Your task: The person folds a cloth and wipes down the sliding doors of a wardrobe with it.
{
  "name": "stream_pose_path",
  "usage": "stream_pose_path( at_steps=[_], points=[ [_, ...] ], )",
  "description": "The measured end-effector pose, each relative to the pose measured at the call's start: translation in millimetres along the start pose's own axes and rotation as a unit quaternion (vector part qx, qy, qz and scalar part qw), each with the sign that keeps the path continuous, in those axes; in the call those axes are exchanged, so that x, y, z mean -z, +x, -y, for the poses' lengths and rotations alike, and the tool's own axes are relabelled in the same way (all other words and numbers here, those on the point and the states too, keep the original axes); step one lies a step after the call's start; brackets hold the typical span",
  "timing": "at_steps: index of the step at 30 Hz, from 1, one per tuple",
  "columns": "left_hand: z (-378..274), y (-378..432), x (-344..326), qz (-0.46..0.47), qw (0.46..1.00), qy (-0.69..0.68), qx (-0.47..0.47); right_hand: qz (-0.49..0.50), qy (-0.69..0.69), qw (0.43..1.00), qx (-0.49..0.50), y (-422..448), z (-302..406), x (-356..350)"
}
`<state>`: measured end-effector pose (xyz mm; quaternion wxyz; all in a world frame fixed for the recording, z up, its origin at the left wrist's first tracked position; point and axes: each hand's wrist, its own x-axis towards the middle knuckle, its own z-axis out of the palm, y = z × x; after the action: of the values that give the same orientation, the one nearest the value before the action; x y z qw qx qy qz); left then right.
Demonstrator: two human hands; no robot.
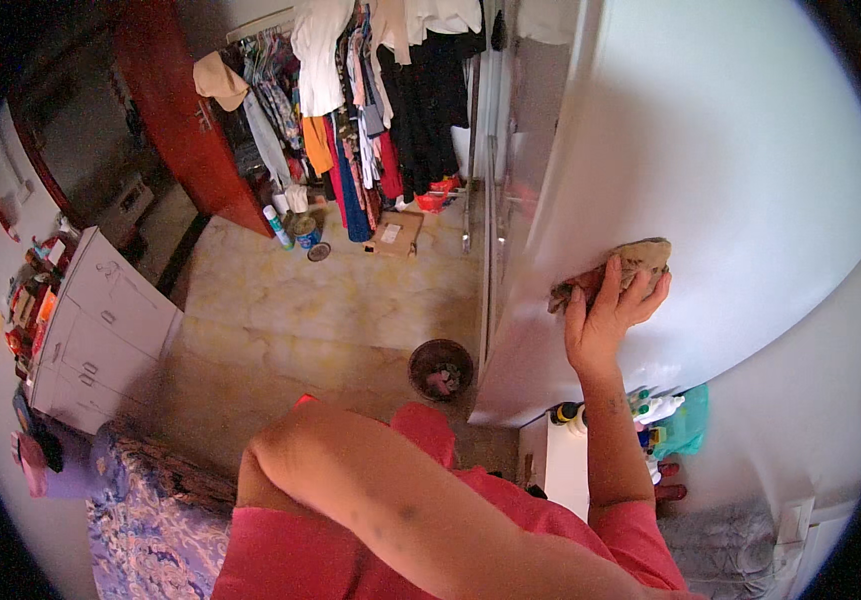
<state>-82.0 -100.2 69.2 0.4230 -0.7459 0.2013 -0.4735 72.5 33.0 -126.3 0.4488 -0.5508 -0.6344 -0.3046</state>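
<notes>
My right hand (614, 311) presses a crumpled brown-and-tan cloth (644, 259) against a large, smooth white panel (730, 165). Its fingers are spread over the cloth, and part of the cloth bunches out to the left beyond the thumb. My left arm is bent across my body, with the elbow at the lower left of the view. The left hand itself is out of view. Below and left of the panel, a dark round bin (440, 369) with some litter in it stands on the floor.
Clothes (359, 112) hang on a rail beyond the marbled floor (325, 300). A spray can (278, 226) and flattened cardboard (395, 232) lie below them. A white cabinet (100, 330) stands left, near a red door (190, 120). Bottles (655, 405) crowd beside my right forearm.
</notes>
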Motion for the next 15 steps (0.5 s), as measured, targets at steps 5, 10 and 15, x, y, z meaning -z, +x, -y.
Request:
stream_pose_path(
  at_steps=[5, 10, 15],
  points=[
    [-39.9, -58.3, -8.0, -0.195, 0.946, 0.025, 0.259, 0.002, 0.016, 0.999, 0.049, 20.8, 20.9, 1.1],
    [48.6, -212.7, 10.6, 0.038, 0.958, 0.111, 0.261, 0.049, -0.053, 0.991, 0.110, 49.1, 30.1, 8.0],
    [85.9, -265.1, 2.7, -0.018, 0.874, -0.022, 0.486, -0.028, -0.152, 0.967, 0.201, 77.7, 42.8, 19.3]
  ],
)
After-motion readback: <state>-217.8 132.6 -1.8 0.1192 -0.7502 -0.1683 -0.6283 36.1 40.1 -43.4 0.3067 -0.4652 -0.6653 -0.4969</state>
